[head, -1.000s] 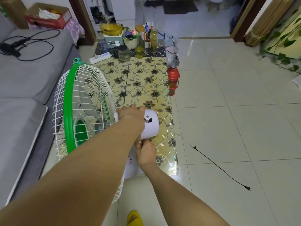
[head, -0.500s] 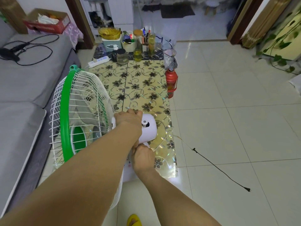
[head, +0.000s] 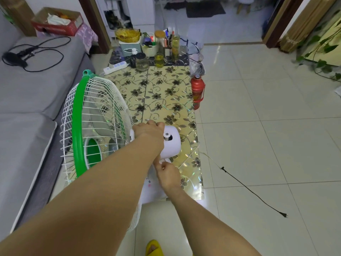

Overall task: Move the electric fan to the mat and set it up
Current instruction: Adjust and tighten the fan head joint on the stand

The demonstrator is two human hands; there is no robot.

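At the far left a grey cushioned sofa [head: 27, 100] runs along the room, and the white wire-caged electric fan with a green rim [head: 96, 130] stands just beside it, its cage facing the sofa and its base at the near left corner of the yellow floral-patterned floor mat [head: 166, 93]. The left hand [head: 147, 131] lies over the top of the fan's white motor housing [head: 170, 143], fingers curled round it, apparently to steady the head. Just below, the right hand [head: 168, 174] is tucked under the housing at the neck with fingers pinched narrowly on something there; what they hold cannot be told, though it is probably a tilt or height adjustment. To the right, a red thermos flask [head: 197, 93] stands at the mat's right edge. Further right, the fan's thin black power cord [head: 252, 193] trails loose over the pale tiled floor [head: 267, 135], its plug unconnected, so plugging in seems not yet done.
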